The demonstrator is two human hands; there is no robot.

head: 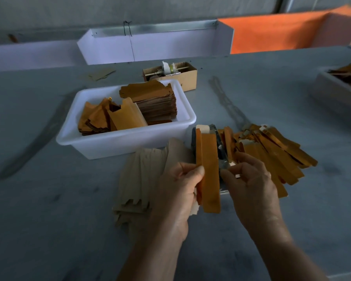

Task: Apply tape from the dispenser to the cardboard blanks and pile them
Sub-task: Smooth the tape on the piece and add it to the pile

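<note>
The left hand (pixel 176 191) grips a folded orange cardboard blank (pixel 209 173), thumb across its front face and fingers curled behind; the blank is long, narrow and flat, held nearly upright with its pale inner flap showing at the top. The right hand (pixel 249 179) is curled just beside it, thumb and forefinger pinching a small pale piece of tape (pixel 238 175) close to the blank's right edge. Between and behind the hands stands the dispenser (pixel 221 153), dark with a metallic sheen, largely hidden by the blank; its form cannot be made out in full. Right of the dispenser lies a loose fanned pile (pixel 276 153) of finished orange strips, glossy, several with pale ends, resting on the table (pixel 49 199), a matt grey surface with dark smears. Left of the hands lies a stack of dull tan sheets (pixel 138 179), flat, with notched lower edges. Beyond it sits a white plastic tub (pixel 109 142), rectangular with rounded rim, holding a tidy stack of brown blanks at its right and loose orange pieces at its left. Behind the tub is a small open cardboard box (pixel 188 78) with unclear contents. A second tray (pixel 332 88) with similar strips stands at the far right edge.
</note>
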